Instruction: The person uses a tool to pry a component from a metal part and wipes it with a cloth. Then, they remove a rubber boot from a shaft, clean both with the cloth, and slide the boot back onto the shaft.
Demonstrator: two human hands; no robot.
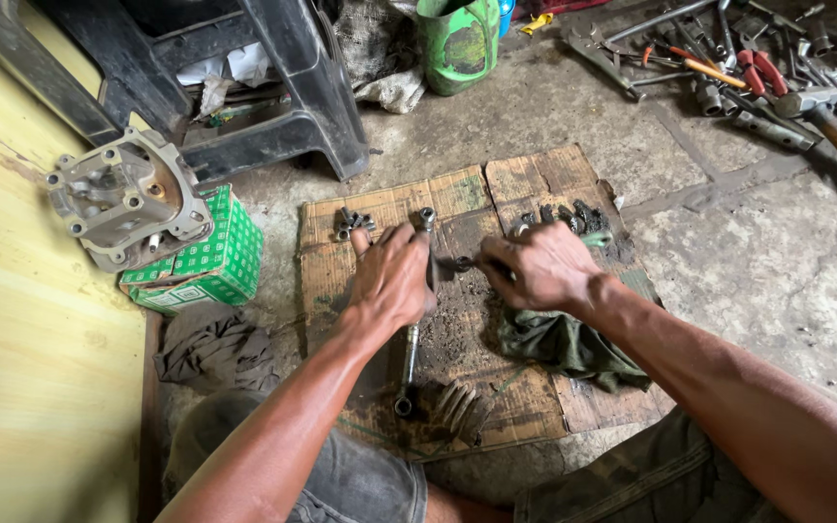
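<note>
A person sits on the concrete floor [728,252] over a flattened, oil-stained brown cardboard sheet [535,407]. The left hand [391,276] is clenched around a long steel wrench [409,363] that runs from the far edge of the cardboard, where its ring head shows above the knuckles, down toward the near edge, where its other end lies beside a ribbed black rubber boot [459,409]. The right hand [540,266] is closed on a small dark metal part [462,262] held just beside the wrench, at the middle of the cardboard; exactly what it pinches is too small to tell.

Judging by the layout, the dismantling looks well along. A grey cast-metal cylinder head [123,199] already sits apart on a green patterned cardboard box [207,260] off the cardboard's left edge. A cluster of small loose bolts [351,223] lies at the far left corner, and a row of dark small metal pieces [573,215] lies along the far right edge. A crumpled dark green rag [559,344] lies under the right forearm. What seems left is the small part being worked now. A scatter of hand tools [748,68] lies well apart on the floor, top right.
</note>
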